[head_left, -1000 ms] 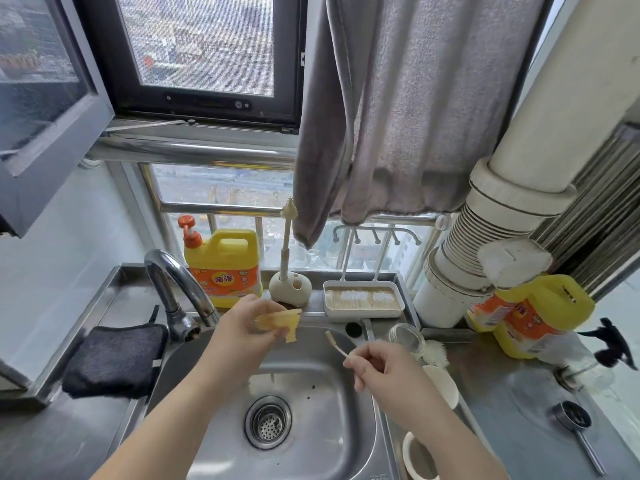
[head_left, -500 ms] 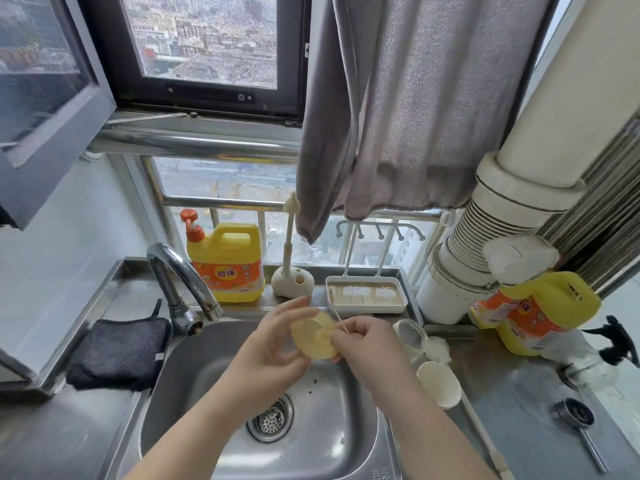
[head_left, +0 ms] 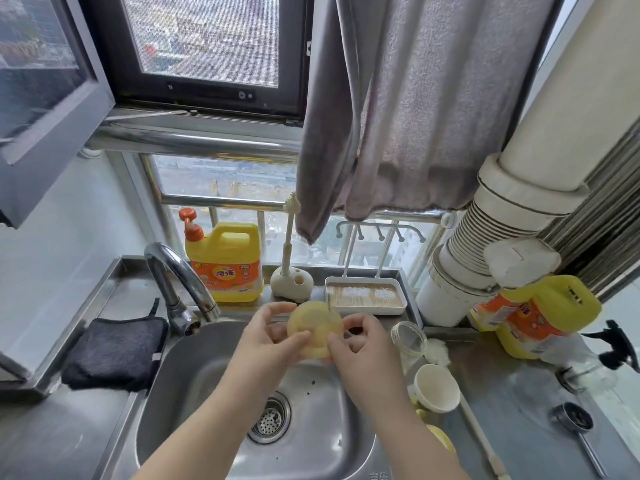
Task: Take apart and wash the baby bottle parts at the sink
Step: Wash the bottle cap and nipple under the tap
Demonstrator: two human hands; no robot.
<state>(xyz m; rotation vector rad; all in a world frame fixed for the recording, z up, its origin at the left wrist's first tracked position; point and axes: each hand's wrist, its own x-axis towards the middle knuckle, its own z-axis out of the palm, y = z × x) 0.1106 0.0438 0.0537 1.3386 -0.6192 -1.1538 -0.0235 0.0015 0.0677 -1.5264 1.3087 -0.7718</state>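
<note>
right now two hands meet over the far half of the steel sink [head_left: 194,368], and between them is one pale yellow, translucent round bottle part [head_left: 315,329], its open face turned toward the camera. the left hand [head_left: 266,341] curls round the part's left edge, thumb on the near rim and fingers behind it. the right hand [head_left: 363,344] pinches the part's right edge with thumb and forefinger; a thin stick-like piece shows just above the part, and i cannot tell which hand holds it. both forearms reach in from the near edge, angled toward each other.

one curved tap [head_left: 180,282] stands at the sink's far left, and one strainer drain [head_left: 270,419] sits in the basin below the hands. two yellow detergent jugs are in view: one upright with an orange pump [head_left: 225,261] behind the tap, one lying tilted on the right worktop [head_left: 540,317]. one bottle brush stands in its white holder [head_left: 291,278], just left of one white drying tray [head_left: 365,295]. one clear bottle body [head_left: 408,339] and one white cup [head_left: 436,388] lie right of the sink. one dark cloth [head_left: 114,351] lies on the left worktop.
</note>
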